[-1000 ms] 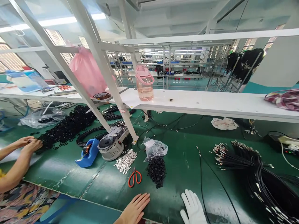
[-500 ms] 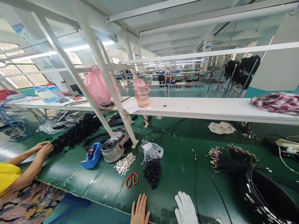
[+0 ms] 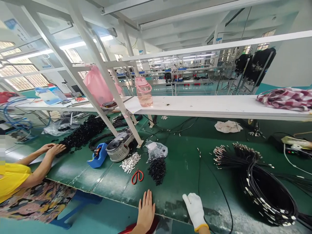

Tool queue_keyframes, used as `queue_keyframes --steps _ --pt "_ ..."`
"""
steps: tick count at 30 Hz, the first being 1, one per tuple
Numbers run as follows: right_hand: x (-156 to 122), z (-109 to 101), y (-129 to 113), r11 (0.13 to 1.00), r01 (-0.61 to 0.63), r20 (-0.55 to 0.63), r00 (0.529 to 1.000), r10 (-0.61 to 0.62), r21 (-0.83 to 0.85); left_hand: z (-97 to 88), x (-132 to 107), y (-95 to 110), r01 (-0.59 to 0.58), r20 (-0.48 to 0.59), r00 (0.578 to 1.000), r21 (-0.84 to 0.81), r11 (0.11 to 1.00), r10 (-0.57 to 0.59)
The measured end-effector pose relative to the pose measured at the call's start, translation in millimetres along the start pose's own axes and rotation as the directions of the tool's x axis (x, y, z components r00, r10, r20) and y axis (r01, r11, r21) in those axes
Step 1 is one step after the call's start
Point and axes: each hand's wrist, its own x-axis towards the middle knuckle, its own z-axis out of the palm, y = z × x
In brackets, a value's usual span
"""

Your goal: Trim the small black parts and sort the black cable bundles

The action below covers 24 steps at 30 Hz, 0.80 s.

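My bare left hand [image 3: 146, 209] rests at the front edge of the green bench, fingers stretched out and holding nothing. My right hand [image 3: 194, 208], in a white knitted glove with a yellow cuff, is over the bench to its right. Its fingers are slightly bent and no object shows in them. A black cable [image 3: 220, 187] runs close to the right of the glove. Ahead of my left hand lie red-handled scissors [image 3: 137, 176] and a pile of small black pieces [image 3: 157, 170]. Small white pieces [image 3: 130, 162] are heaped behind the scissors.
A large coil of black cables [image 3: 268, 198] lies at right. A clear plastic bag [image 3: 156, 151], blue tape dispenser [image 3: 97, 156] and grey round machine [image 3: 118, 150] stand ahead. A pink-lidded bottle [image 3: 144, 94] is on the shelf [image 3: 207, 105]. A co-worker's hands [image 3: 55, 149] touch black parts at left.
The view has shifted, so more of both my hands and the bench edge shows. My right glove's fingers look more bent. The co-worker's nearer hand has flattened onto the black parts.
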Motion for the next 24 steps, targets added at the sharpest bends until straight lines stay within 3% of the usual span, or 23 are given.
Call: queue_keyframes --steps 15,18,21,24 --pt "0.3 3.0 -2.1 0.999 -0.037 0.030 0.999 0.038 -0.028 -20.7 15.2 3.9 -0.035 0.238 0.971 0.083 0.996 0.014" --pt "4.5 4.2 -6.8 0.999 -0.035 0.010 0.999 0.035 -0.028 -38.1 24.9 1.6 -0.065 0.368 0.930 0.105 0.992 0.022" --pt "11.6 3.3 -13.2 1.000 -0.021 -0.007 1.000 0.021 -0.020 -60.2 42.0 -13.8 -0.104 0.501 0.861 0.004 0.995 0.088" --pt "17.8 6.0 -21.4 1.000 -0.018 -0.045 0.999 0.018 -0.007 -73.5 65.6 -49.3 -0.299 0.524 0.779 -0.175 0.938 0.346"
